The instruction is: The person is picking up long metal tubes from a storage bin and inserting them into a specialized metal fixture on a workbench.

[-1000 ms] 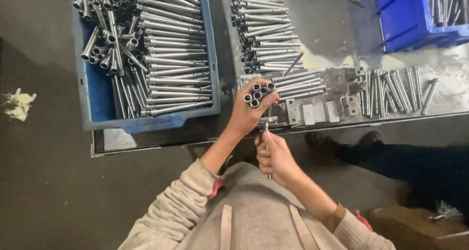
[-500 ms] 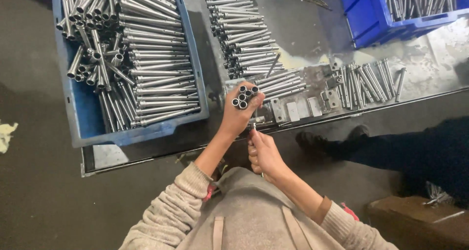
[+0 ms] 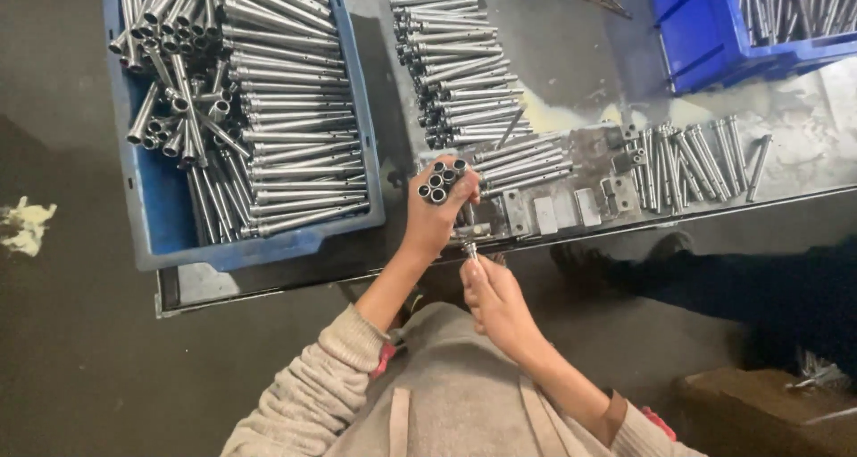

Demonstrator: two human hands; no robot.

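A head-worn camera looks down on a person in a grey knit sweater at the edge of a metal workbench [image 3: 571, 82]. The left hand [image 3: 435, 216] is raised over the bench edge, fingers wrapped tightly around a small bundle of short steel tubes [image 3: 442, 180], whose open round ends face the camera. Just below it, the right hand [image 3: 495, 301] pinches a thin metal pin [image 3: 470, 247] between thumb and fingertips; the pin's upper end meets the underside of the left hand, though it is too small to tell exactly what it touches.

To the left on the bench sits a large blue plastic bin [image 3: 161, 216], filled with long steel tubes [image 3: 286, 127]: most lie in neat parallel rows, while a loose tangle fills its upper left corner. In the centre of the bench, loose tubes [image 3: 460, 64] lie stacked in a column directly on the surface. Near the front edge are a few small flat metal plates [image 3: 546, 214], and to their right a row of shorter rods [image 3: 696, 158]. At the top right, a second blue bin [image 3: 705, 37] holds more steel rods.
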